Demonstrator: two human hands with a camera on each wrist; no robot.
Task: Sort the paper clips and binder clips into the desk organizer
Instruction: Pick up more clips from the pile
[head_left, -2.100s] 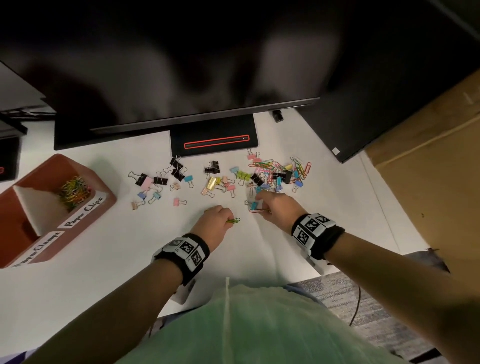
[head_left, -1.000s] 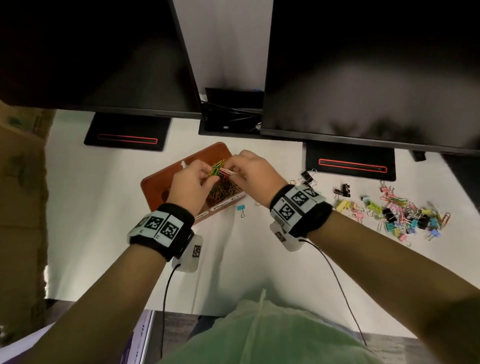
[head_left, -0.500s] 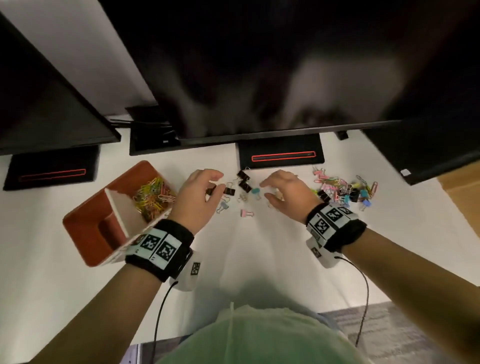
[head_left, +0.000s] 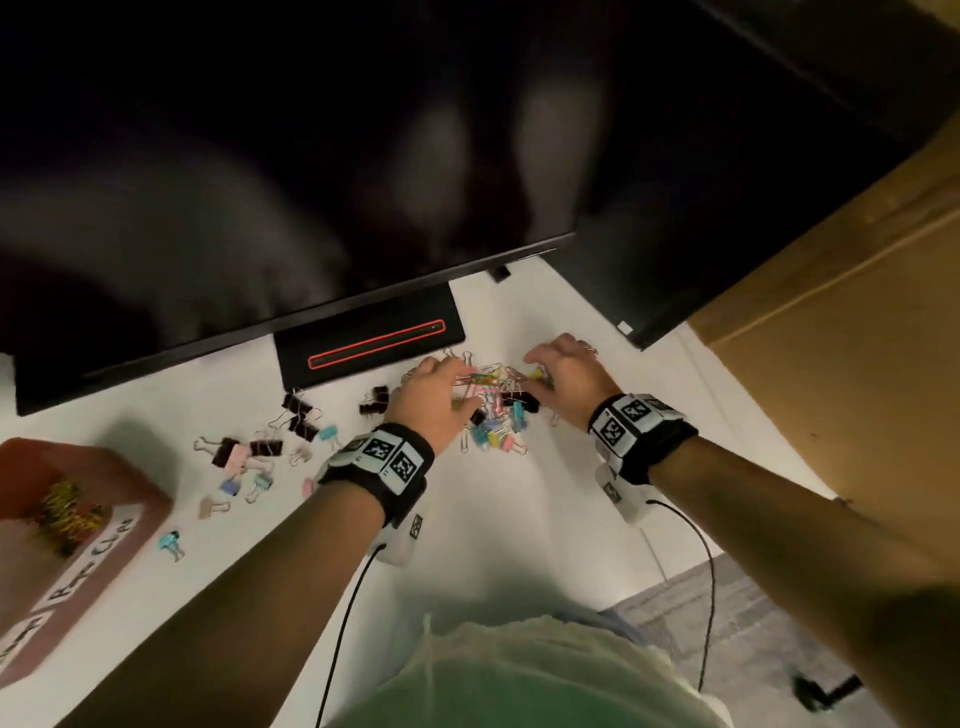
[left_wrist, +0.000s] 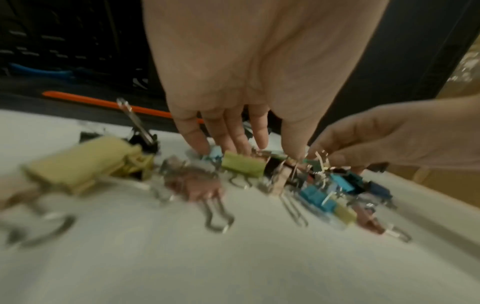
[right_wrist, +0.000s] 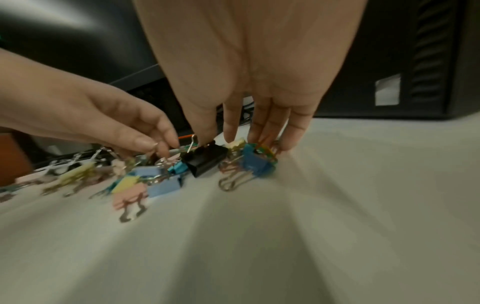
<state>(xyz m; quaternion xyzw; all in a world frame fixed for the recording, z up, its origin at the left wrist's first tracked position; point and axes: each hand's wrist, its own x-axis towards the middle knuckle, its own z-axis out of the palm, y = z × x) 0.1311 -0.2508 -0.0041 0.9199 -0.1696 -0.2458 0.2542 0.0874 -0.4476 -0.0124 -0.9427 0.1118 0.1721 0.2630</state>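
Your left hand and right hand reach fingers-down into the mixed clip pile on the white surface; through the blur, I cannot tell whether either grip holds anything. The organizer sits far left.

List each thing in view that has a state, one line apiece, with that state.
left hand: fingers extended down into the mixed clip pile, nothing clearly gripped.
right hand: fingers spread, tips touching the pile.
mixed clip pile: loose on the desk, unsorted.
scattered binder clips: lying apart on the desk.
desk organizer: open; its paper clip compartment holds paper clips.
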